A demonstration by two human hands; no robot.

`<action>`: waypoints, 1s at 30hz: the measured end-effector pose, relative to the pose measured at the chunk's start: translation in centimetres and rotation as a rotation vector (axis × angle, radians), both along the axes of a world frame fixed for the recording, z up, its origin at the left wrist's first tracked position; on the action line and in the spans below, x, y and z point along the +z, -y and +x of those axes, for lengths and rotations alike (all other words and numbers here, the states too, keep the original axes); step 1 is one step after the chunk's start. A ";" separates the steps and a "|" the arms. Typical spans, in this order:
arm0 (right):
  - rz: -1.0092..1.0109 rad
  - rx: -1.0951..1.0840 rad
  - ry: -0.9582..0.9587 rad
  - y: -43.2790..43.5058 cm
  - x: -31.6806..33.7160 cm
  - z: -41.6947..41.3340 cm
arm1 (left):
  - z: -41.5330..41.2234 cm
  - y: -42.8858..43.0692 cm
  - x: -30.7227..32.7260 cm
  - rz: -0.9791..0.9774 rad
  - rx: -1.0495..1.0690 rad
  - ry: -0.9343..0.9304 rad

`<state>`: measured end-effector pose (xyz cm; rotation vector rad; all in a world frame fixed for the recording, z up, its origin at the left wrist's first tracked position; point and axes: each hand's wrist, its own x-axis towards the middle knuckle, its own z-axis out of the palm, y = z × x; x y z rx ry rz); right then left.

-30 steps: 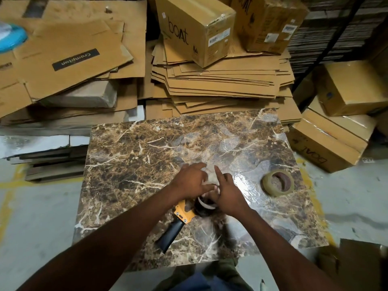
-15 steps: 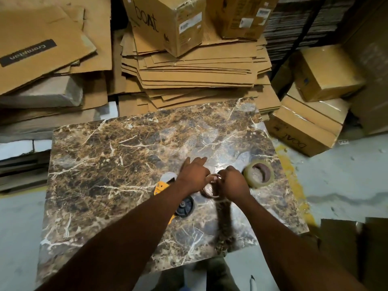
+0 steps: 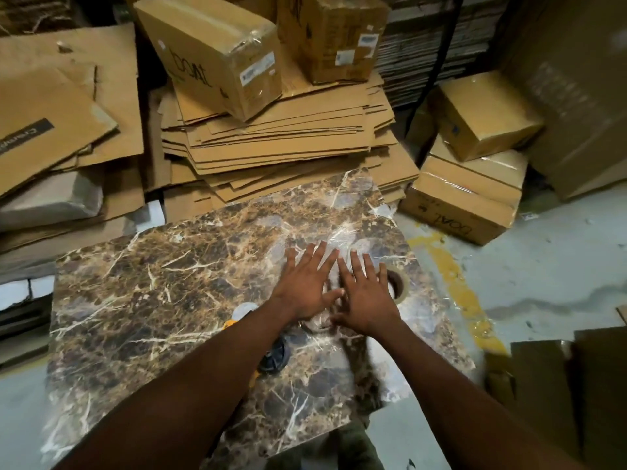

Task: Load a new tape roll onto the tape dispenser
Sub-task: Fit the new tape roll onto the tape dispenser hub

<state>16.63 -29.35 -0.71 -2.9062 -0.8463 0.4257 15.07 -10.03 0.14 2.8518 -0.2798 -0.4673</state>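
Cardboard-cored roll (image 3: pixel 397 286): lay flat near the desk's (image 3: pixel 142 283) right edge; likely light and stiff, best taken by its outer rim.
Dispenser (image 3: pixel 271 354): on the desk under the left forearm, mostly hidden.
Left hand (image 3: pixel 305 286): grip wide, fingers splayed, holding nothing.
Right hand (image 3: pixel 366 296): equally spread, empty, just beside the roll.

Flattened cardboard sheets (image 3: pixel 271 144) lie stacked behind the marble desk (image 3: pixel 142 286), sealed boxes (image 3: pixel 217 52) resting on them

Bare forearms, no sleeves; olive-green trousers (image 3: pixel 353 446) below
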 end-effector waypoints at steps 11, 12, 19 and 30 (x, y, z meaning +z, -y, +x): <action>0.007 -0.226 -0.113 8.9 -2.2 2.0 | 3.3 10.3 -0.1 -0.024 -0.179 -0.137; 0.021 -0.233 -0.124 9.2 -2.3 2.0 | 3.3 10.7 -0.3 -0.034 -0.172 -0.141; 0.161 -0.290 -0.133 10.3 -3.0 2.2 | 4.0 10.9 -0.9 -0.106 -0.067 -0.128; 0.185 -0.323 -0.158 10.0 -2.5 3.0 | 5.2 9.6 -1.2 -0.098 -0.123 -0.129</action>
